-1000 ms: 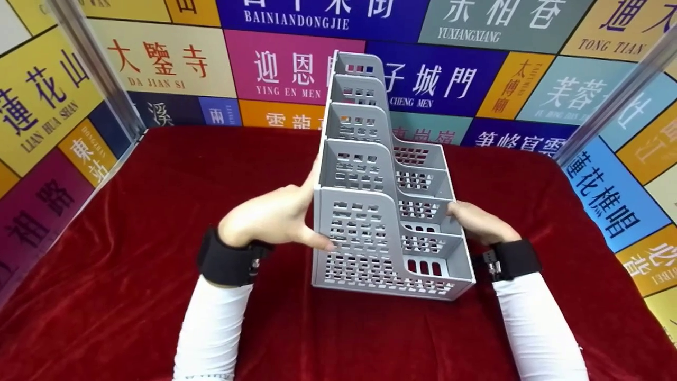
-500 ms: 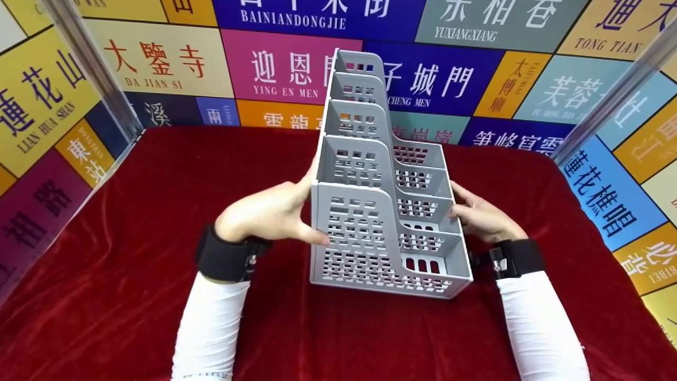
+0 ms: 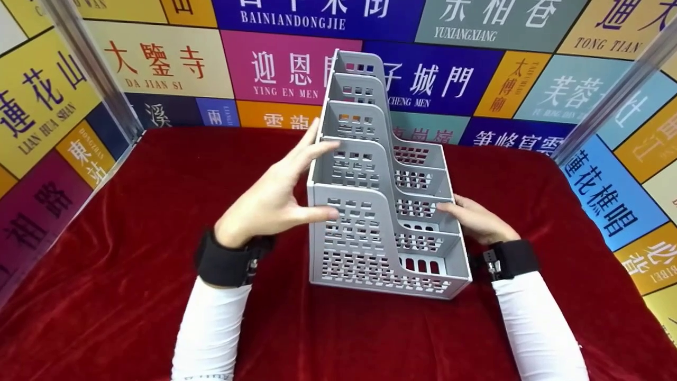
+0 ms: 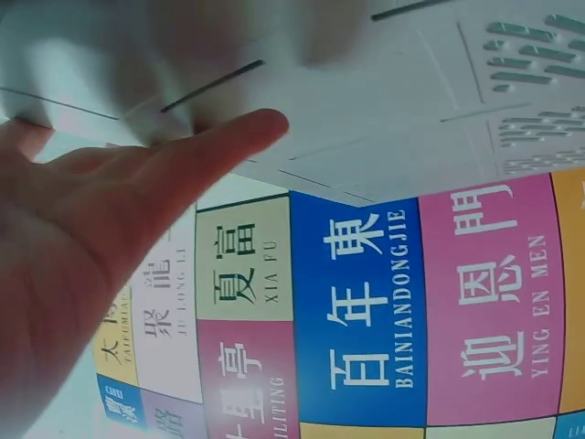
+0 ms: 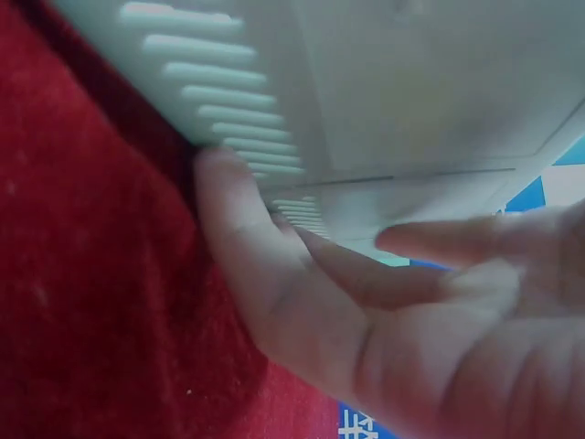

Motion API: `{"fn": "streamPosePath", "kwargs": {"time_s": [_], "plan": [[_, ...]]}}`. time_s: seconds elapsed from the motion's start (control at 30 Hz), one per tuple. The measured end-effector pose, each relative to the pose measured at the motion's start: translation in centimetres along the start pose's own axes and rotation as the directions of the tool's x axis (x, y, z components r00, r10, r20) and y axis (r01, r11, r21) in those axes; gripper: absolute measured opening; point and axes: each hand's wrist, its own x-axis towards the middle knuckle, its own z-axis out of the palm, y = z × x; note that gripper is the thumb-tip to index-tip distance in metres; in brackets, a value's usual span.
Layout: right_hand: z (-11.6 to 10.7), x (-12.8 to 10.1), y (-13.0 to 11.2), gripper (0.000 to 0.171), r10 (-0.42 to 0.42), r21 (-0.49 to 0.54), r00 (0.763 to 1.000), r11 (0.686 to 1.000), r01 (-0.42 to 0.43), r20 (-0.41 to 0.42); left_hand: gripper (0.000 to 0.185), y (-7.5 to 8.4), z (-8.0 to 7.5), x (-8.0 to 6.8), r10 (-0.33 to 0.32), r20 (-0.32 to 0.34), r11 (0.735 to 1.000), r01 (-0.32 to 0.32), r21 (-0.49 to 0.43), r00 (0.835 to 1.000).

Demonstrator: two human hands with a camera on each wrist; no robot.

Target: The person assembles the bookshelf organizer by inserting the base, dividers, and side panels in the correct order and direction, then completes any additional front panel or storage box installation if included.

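Observation:
A grey perforated file rack with several stepped compartments stands upright on the red cloth. My left hand lies against its tall left wall with the fingers straight and spread, the thumb across the front panel. My right hand touches the low right wall, thumb on the rim, fingers behind it. In the left wrist view the left fingers reach up to the rack's pale wall. The right wrist view shows my right fingers pressed flat against the rack's slotted wall.
Colourful sign panels wall in the table at the back and both sides. Metal posts stand at the rear corners. Red cloth stretches open to the left, right and front of the rack.
My left hand has let go of its grip and slid up the left wall with fingers spread. The rack has turned slightly. My right hand stays at the low right wall.

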Motion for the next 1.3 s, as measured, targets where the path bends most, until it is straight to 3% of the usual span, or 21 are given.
{"fn": "streamPosePath", "kwargs": {"time_s": [0.1, 0.23, 0.4, 0.5, 0.57, 0.73, 0.97, 1.1, 1.3], "plan": [[0.0, 0.0, 0.0, 0.055, 0.026, -0.004, 0.999, 1.000, -0.026, 0.019, 0.079, 0.0, 0.1, 0.1, 0.064, -0.038, 0.998, -0.063, 0.033, 0.997], [0.1, 0.0, 0.0, 0.053, 0.034, -0.005, 0.999, 0.999, -0.034, 0.020, 0.072, -0.3, 0.2, 0.3, 0.140, -0.069, 0.989, -0.135, 0.063, 0.988], [0.3, 0.0, -0.2, 0.051, 0.014, -0.025, 1.000, 1.000, -0.014, 0.017, 0.094, -0.7, 0.5, 0.3, 0.072, -0.012, 0.997, -0.072, 0.003, 0.997], [0.6, -0.2, -0.5, 0.064, 0.007, -0.022, 1.000, 1.000, -0.006, 0.023, 0.115, -0.7, 0.6, 0.5, 0.049, 0.002, 0.997, -0.048, -0.056, 0.999], [0.7, -0.4, -0.7, 0.074, 0.006, -0.003, 1.000, 1.000, -0.005, 0.026, 0.119, -0.6, 0.6, 0.4, 0.054, -0.009, 0.994, -0.055, -0.093, 0.998], [0.7, -0.7, -1.1, 0.083, -0.027, 0.068, 0.999, 0.997, 0.025, 0.022, 0.104, -1.0, 0.6, 0.3, 0.110, -0.064, 0.981, -0.119, -0.156, 0.992], [0.6, -0.7, -1.1, 0.083, -0.037, 0.181, 0.990, 0.982, 0.062, -0.137, 0.078, -2.0, 0.6, 0.2, 0.111, -0.087, 0.985, -0.122, -0.125, 0.990], [0.4, -0.8, -1.0, 0.086, -0.030, 0.188, 0.986, 0.980, 0.061, -0.165, 0.078, -2.6, 0.6, 0.3, 0.125, -0.083, 0.984, -0.134, -0.114, 0.989], [-0.2, -1.0, -1.1, 0.099, -0.021, 0.130, 0.996, 0.991, 0.032, -0.085, 0.094, -3.3, 0.3, 0.3, 0.142, -0.110, 0.986, -0.151, -0.075, 0.984]]}}
